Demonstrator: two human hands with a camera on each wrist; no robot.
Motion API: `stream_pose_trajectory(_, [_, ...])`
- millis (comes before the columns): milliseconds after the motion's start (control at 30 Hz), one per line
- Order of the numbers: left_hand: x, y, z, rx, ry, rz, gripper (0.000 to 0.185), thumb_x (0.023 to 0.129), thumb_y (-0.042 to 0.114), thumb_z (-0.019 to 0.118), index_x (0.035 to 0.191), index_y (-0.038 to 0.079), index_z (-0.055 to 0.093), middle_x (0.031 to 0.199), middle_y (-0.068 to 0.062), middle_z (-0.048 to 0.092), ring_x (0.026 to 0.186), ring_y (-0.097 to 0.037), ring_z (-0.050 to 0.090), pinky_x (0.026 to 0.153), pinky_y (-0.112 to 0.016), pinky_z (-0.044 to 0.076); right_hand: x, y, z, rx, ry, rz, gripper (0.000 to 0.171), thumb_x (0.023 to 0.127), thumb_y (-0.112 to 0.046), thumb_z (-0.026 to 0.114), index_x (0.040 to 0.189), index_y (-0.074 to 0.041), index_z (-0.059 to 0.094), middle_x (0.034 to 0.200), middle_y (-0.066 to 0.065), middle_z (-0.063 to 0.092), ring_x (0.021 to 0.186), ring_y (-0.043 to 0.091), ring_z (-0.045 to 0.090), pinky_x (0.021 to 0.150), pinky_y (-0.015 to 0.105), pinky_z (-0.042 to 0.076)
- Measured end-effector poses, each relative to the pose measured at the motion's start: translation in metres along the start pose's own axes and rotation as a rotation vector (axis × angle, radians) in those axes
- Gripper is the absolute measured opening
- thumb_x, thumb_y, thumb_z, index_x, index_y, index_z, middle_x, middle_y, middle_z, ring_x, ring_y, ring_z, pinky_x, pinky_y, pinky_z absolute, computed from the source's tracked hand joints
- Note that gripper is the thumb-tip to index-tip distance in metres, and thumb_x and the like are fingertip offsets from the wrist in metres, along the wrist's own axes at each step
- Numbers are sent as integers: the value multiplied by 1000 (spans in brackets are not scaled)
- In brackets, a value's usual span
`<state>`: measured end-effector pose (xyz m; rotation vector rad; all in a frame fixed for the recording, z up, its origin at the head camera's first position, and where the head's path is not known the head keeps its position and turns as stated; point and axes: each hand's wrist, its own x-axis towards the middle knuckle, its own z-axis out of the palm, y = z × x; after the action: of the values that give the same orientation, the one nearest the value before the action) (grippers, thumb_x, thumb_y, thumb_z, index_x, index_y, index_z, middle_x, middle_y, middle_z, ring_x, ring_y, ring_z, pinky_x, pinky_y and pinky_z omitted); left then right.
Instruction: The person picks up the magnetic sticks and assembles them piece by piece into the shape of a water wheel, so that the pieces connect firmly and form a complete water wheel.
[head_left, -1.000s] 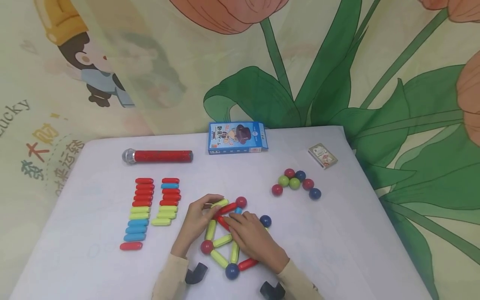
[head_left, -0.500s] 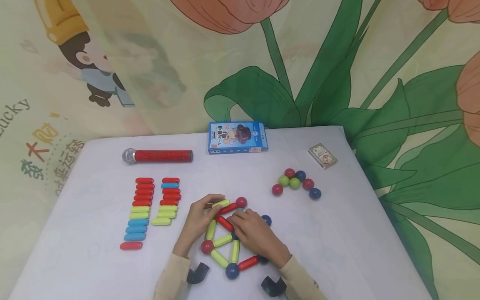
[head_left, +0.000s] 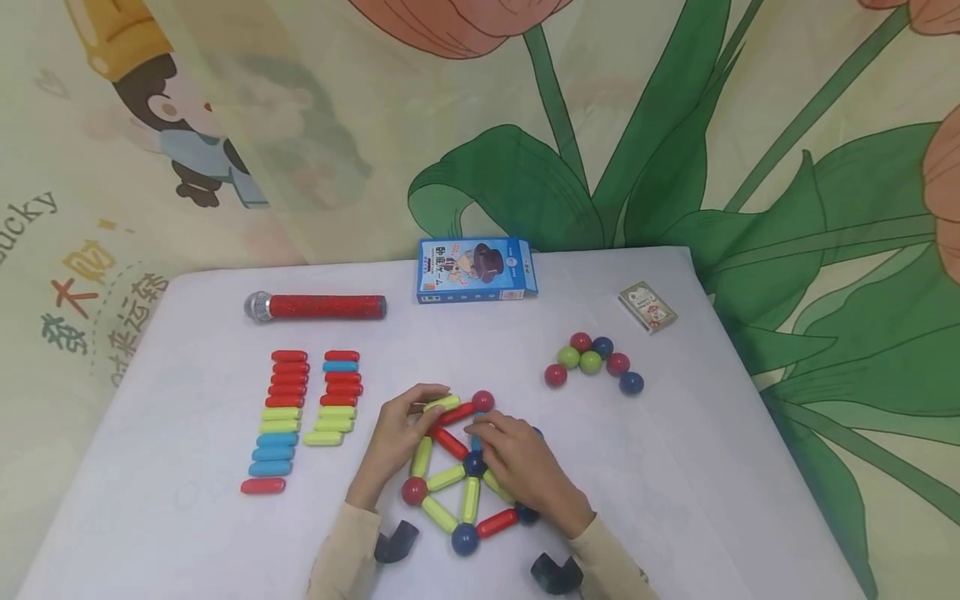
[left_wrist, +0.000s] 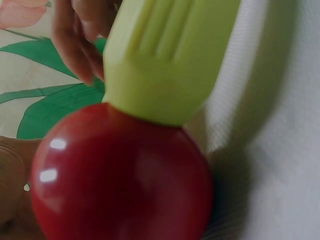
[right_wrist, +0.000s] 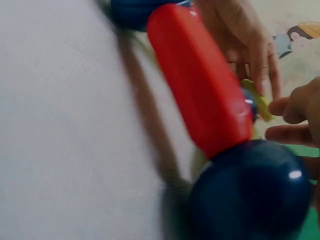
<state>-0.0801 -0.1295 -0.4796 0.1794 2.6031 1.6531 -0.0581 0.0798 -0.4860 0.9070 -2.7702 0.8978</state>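
Note:
My left hand [head_left: 397, 437] is at the far left corner of a toy frame of magnetic building rods and balls, its fingers and thumb gripping a yellow-green rod [head_left: 444, 403]. From the right, my right hand [head_left: 528, 467] pinches at a blue rod [head_left: 477, 443] that its fingers partly cover. Below that rod a dark blue ball [head_left: 474, 463] forms the centre, joined to red and yellow-green rods. A red ball [head_left: 483, 401] tops the frame. In the left wrist view a red ball [left_wrist: 125, 175] carries a yellow-green rod [left_wrist: 170, 60]; in the right wrist view a red rod [right_wrist: 200, 80] joins two blue balls.
Two columns of loose rods [head_left: 285, 390] lie on the left, and a cluster of loose balls [head_left: 591, 362] on the right. Behind them are a red microphone-shaped tube [head_left: 326, 307], a blue box [head_left: 476, 271] and a small card box [head_left: 648, 307]. Black curved pieces [head_left: 557, 574] sit by both wrists.
My right hand has shifted slightly right, uncovering the central blue ball and more of the rods beside it. The left hand keeps its place at the far left corner.

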Motion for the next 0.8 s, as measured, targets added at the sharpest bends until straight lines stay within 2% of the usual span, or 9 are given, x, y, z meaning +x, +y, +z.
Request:
stream_pose_trajectory(67, [1, 0, 0, 1, 2, 1, 30, 90, 17, 67, 119, 13, 65, 115, -2, 67, 108, -20, 62, 93, -41, 51, -4, -1, -4, -33, 79, 7, 28, 86, -11, 68, 113, -18, 69, 106, -6, 64, 89, 6, 60, 78, 22, 53])
stream_pose_trajectory(133, [1, 1, 0, -4, 3, -3, 29, 90, 16, 67, 119, 14, 65, 115, -2, 68, 108, -21, 62, 93, -41, 51, -9, -5, -6, -66, 115, 7, 26, 83, -15, 73, 109, -17, 70, 99, -7, 63, 84, 5, 58, 75, 20, 52])
stream_pose_trajectory(300, [1, 1, 0, -18, -6, -18, 29, 90, 15, 67, 119, 13, 65, 116, -1, 67, 110, -20, 63, 93, -40, 51, -22, -18, -2, -169, 40, -10, 29, 79, -30, 79, 105, -20, 71, 93, -7, 60, 83, 8, 50, 75, 26, 46])
stream_pose_trajectory(467, [-3, 1, -3, -24, 11, -28, 30, 90, 15, 68, 120, 15, 64, 116, 1, 67, 110, -19, 63, 94, -39, 51, -25, -22, 4, -243, 30, 2, 29, 78, -27, 80, 106, -23, 73, 98, -6, 61, 89, 12, 47, 80, 32, 42])
stream_pose_trajectory(600, [-13, 2, -7, 16, 21, -60, 32, 88, 15, 70, 119, 16, 65, 112, 2, 69, 104, -17, 64, 91, -35, 53, -24, -20, 1, -232, 33, 22, 27, 80, -24, 78, 106, -24, 74, 102, -6, 64, 95, 14, 50, 88, 37, 42])
stream_pose_trajectory(700, [-22, 4, -13, 26, -32, -111, 33, 86, 17, 72, 118, 17, 65, 106, 3, 70, 99, -15, 65, 88, -31, 54, -24, -18, -2, -207, 29, 39, 25, 81, -23, 77, 106, -23, 74, 105, -7, 67, 99, 14, 53, 90, 39, 43])
stream_pose_trajectory(800, [-28, 7, -18, -15, -104, -138, 34, 86, 21, 72, 119, 19, 65, 106, 4, 69, 100, -14, 64, 89, -29, 52, -25, -15, -3, -181, 22, 33, 24, 82, -23, 76, 106, -22, 74, 107, -7, 67, 99, 13, 55, 91, 38, 45])
